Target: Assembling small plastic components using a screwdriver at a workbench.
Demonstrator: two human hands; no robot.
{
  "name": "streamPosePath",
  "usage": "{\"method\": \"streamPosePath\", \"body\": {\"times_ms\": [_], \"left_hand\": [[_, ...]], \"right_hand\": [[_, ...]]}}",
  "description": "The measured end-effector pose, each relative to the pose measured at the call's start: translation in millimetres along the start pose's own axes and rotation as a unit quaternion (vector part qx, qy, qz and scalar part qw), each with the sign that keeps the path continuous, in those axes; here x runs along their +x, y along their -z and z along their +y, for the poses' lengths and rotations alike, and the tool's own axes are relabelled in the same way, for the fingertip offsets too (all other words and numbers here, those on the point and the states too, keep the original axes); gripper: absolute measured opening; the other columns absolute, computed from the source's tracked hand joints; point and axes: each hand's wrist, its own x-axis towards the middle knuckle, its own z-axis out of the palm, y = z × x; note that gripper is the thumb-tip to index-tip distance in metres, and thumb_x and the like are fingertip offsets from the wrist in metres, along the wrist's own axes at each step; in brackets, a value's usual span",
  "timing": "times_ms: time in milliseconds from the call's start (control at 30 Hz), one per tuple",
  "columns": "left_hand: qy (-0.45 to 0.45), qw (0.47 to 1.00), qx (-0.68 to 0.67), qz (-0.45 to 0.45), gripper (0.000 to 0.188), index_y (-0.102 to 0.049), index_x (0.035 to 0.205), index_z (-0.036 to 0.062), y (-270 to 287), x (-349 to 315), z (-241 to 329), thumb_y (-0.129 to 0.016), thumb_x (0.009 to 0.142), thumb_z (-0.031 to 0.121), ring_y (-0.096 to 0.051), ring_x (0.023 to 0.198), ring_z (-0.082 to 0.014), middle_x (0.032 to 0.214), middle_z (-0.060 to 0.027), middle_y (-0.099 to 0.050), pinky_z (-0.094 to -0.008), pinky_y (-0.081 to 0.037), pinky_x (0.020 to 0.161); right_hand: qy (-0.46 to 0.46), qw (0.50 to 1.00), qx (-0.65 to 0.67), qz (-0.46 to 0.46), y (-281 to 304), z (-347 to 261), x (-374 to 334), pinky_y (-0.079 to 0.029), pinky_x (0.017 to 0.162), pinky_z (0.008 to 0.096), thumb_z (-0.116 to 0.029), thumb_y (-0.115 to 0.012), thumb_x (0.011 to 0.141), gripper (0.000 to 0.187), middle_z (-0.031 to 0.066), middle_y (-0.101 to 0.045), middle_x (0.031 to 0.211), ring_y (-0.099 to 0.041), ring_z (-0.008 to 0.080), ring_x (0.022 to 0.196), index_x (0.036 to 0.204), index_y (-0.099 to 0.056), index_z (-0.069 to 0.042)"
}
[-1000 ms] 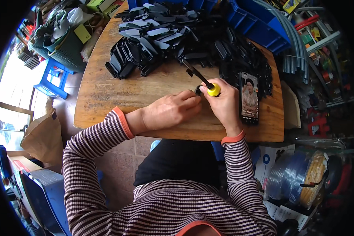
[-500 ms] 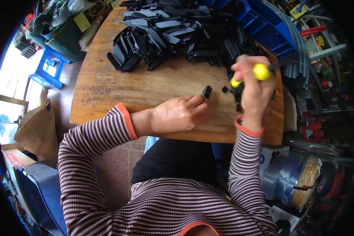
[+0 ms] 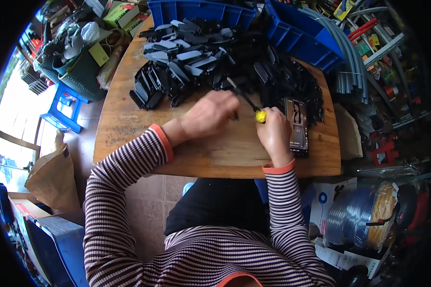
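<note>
My left hand (image 3: 209, 115) is over the middle of the wooden table, its fingers curled and blurred by motion. A small black plastic part (image 3: 234, 115) shows at its fingertips, mostly hidden. My right hand (image 3: 275, 131) is closed round the yellow handle of a screwdriver (image 3: 248, 99), whose dark shaft points up and left toward the heap. Beyond both hands lies a big heap of black and grey plastic parts (image 3: 191, 55), spread across the far half of the table.
A phone (image 3: 298, 126) with a lit screen stands just right of my right hand. Blue crates (image 3: 304, 36) sit along the table's far edge (image 3: 151, 28). On the floor at left are a blue stool (image 3: 64, 107) and a brown paper bag (image 3: 55, 177); coiled tubing (image 3: 357, 215) lies at right.
My right hand has come down and left with the screwdriver, uncovering the phone. My left hand has moved up and slightly left. The whole view has shifted, showing more of the crates.
</note>
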Motion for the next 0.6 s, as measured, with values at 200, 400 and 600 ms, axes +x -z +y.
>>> {"method": "streamPosePath", "body": {"times_ms": [200, 400, 600], "left_hand": [[0.07, 0.989, 0.093, 0.09, 0.026, -0.057, 0.104, 0.0059, 4.8, 31.9, -11.7, -0.059, 0.078, 0.006, -0.055, 0.095, -0.0265, 0.091, -0.0083, -0.054, -0.0381, -0.045, 0.081], [0.075, 0.969, 0.225, 0.074, 0.026, -0.058, 0.102, 0.0073, 1.5, 31.9, -17.4, -0.061, 0.077, 0.007, -0.054, 0.091, -0.0245, 0.092, -0.0076, -0.055, -0.0348, -0.044, 0.075], [0.003, 0.963, 0.258, 0.082, 0.022, -0.06, 0.099, 0.0091, 6.3, -5.2, 29.7, -0.063, 0.078, 0.014, -0.053, 0.091, -0.0208, 0.096, -0.0063, -0.053, -0.033, -0.044, 0.074]], "right_hand": [[-0.122, 0.992, 0.033, -0.02, 5.9, -10.2, -2.9, -0.05, 0.072, 0.0436, -0.015, -0.072, 0.079, 0.02, 0.0171, -0.065, 0.091, -0.063, 0.0374, 0.087, 0.091, -0.063, -0.002], [-0.153, 0.979, 0.133, -0.019, 33.9, -18.4, -24.5, -0.05, 0.068, 0.0378, -0.013, -0.074, 0.078, 0.02, 0.0169, -0.066, 0.085, -0.065, 0.0346, 0.08, 0.09, -0.062, -0.001], [-0.059, 0.954, 0.293, 0.031, 26.1, -14.0, -38.9, -0.049, 0.067, 0.0313, -0.007, -0.073, 0.079, 0.017, 0.0154, -0.065, 0.08, -0.065, 0.0273, 0.073, 0.089, -0.062, 0.0]]}}
